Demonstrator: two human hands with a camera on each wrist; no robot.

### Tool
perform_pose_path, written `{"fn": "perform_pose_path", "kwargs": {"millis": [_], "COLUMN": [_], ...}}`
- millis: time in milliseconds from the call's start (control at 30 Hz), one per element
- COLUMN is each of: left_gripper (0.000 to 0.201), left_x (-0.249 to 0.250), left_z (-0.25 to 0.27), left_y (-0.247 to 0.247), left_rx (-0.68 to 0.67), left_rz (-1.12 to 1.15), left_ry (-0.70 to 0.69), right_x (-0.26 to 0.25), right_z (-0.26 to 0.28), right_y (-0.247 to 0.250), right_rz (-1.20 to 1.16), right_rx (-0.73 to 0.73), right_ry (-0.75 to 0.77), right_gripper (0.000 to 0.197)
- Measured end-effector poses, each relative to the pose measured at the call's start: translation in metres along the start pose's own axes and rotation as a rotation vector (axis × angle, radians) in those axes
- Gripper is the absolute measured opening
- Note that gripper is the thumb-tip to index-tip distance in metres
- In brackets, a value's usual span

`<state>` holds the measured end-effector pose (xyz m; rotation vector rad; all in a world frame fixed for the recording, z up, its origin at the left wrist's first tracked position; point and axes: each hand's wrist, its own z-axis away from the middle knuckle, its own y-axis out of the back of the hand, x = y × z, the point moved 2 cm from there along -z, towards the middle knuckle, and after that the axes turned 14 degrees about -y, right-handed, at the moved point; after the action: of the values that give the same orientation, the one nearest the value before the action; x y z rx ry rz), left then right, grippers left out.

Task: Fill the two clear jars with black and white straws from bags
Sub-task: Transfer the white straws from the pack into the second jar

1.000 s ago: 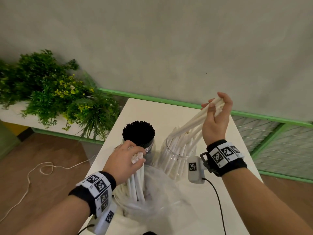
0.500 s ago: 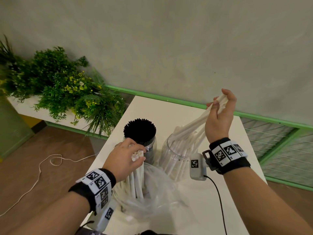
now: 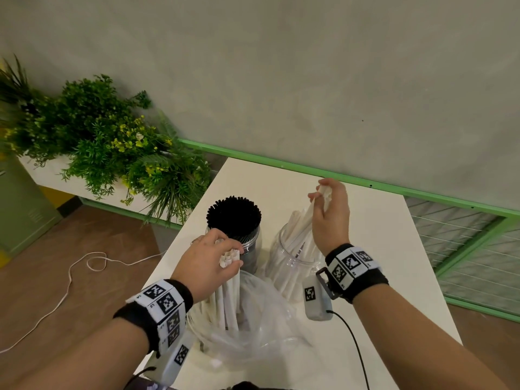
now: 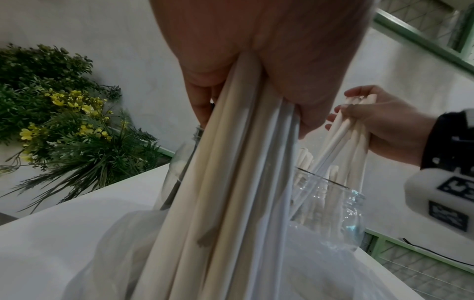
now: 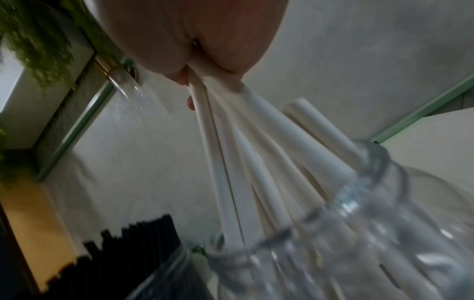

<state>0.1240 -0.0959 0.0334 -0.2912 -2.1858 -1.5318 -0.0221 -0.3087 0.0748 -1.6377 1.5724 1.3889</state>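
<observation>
**Desk:** Gripping what, in each hand?

**Photographer:** Nearest the lens, the left hand (image 3: 206,264) clenches round the top ends of a bundle of white straws (image 3: 229,299) standing in a clear plastic bag (image 3: 261,325); the right hand (image 3: 330,218) pinches a smaller sheaf (image 5: 231,162) by its upper ends, lower ends already inside the clear jar (image 3: 292,257)

**Desk:** How will they handle?

**Photographer:** Light and fairly stiff, I'd judge, but smooth enough to fan apart, so hold near the tops and steer the bottoms through the jar's mouth

**Desk:** Anything in the way?

**Photographer:** Limp bag film crowds the jar's base and may snag. Just left stands the second jar (image 3: 249,249), packed with black straws (image 3: 233,216), near enough to knock. Beyond, the white table (image 3: 394,263), green plants (image 3: 112,153), a cord (image 3: 84,266) on the floor
</observation>
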Motion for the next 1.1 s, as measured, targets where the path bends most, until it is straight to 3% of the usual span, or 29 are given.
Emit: {"fn": "perform_pose_path", "kwargs": {"millis": [233,433,633,933,1100], "left_gripper": [0.049,0.049,0.048,0.048,0.047], "left_x": [-0.001,-0.002,-0.004,-0.005,-0.005], "left_z": [0.000,0.000,0.000,-0.001,-0.001], "left_y": [0.000,0.000,-0.001,-0.002,-0.002], "left_rx": [-0.008,-0.018,-0.008,-0.029,-0.029], "left_rz": [-0.008,-0.005,-0.004,-0.019,-0.028], "left_ry": [-0.007,-0.005,-0.012,-0.010,-0.020], "right_x": [0.031,0.043,0.025,0.053,0.055], "right_z": [0.020,0.028,0.016,0.003,-0.001], "right_y": [-0.009,-0.006,0.001,-0.002,0.002], "right_rz": [0.125,0.269,0.251,0.658,0.718], "right_rx": [-0.107,-0.228,-0.043,-0.232,-0.157], "right_ry": [-0.061,-0.021,0.098,0.119,0.074], "right_gripper": [0.018,0.017,0.016,0.038,0.053]}}
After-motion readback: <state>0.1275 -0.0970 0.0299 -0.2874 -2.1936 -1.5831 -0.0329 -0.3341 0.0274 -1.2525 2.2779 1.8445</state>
